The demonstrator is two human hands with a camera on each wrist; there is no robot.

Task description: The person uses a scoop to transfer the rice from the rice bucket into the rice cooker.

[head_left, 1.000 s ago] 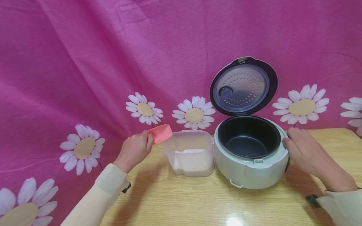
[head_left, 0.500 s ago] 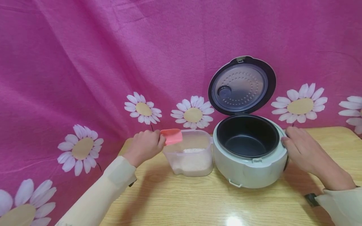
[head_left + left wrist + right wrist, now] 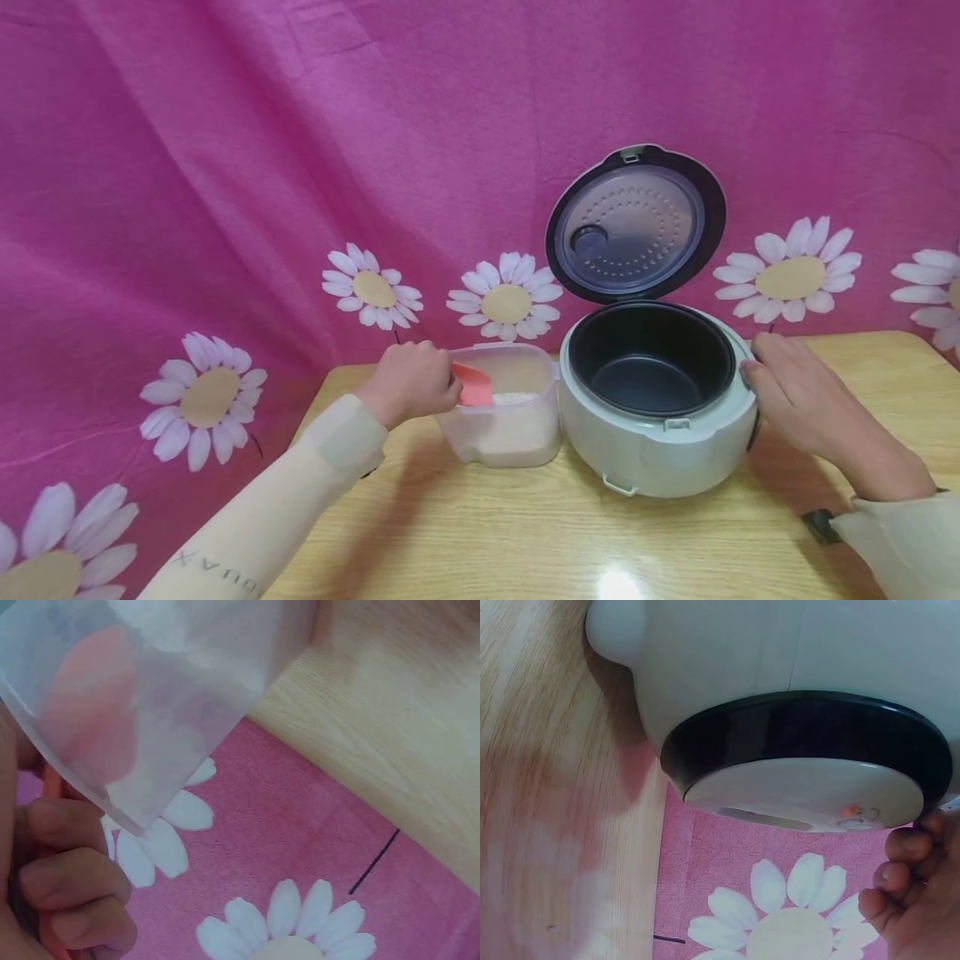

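Note:
My left hand (image 3: 415, 385) grips the handle of a coral-pink scoop (image 3: 474, 387), its fingers curled around it in the left wrist view. The blade of the scoop tilts down inside a translucent plastic container (image 3: 461, 433), seen blurred through its wall (image 3: 202, 742). White rice (image 3: 517, 398) fills the lower part of the container. To the right stands a pale green rice cooker (image 3: 660, 467), its lid (image 3: 637, 221) raised and a dark inner pot (image 3: 652, 379) inside. My right hand (image 3: 798, 396) holds the cooker's right side, thumb at the rim and fingers curled in the right wrist view.
Container and cooker stand side by side, nearly touching, on a light wooden table (image 3: 480, 542). Behind the table hangs a magenta cloth (image 3: 420, 150) with white daisies. The raised lid stands up close in front of this cloth.
My left hand has moved right with the scoop, from beside the container to over its left rim, and the scoop has dipped inside. My right hand has stayed on the cooker.

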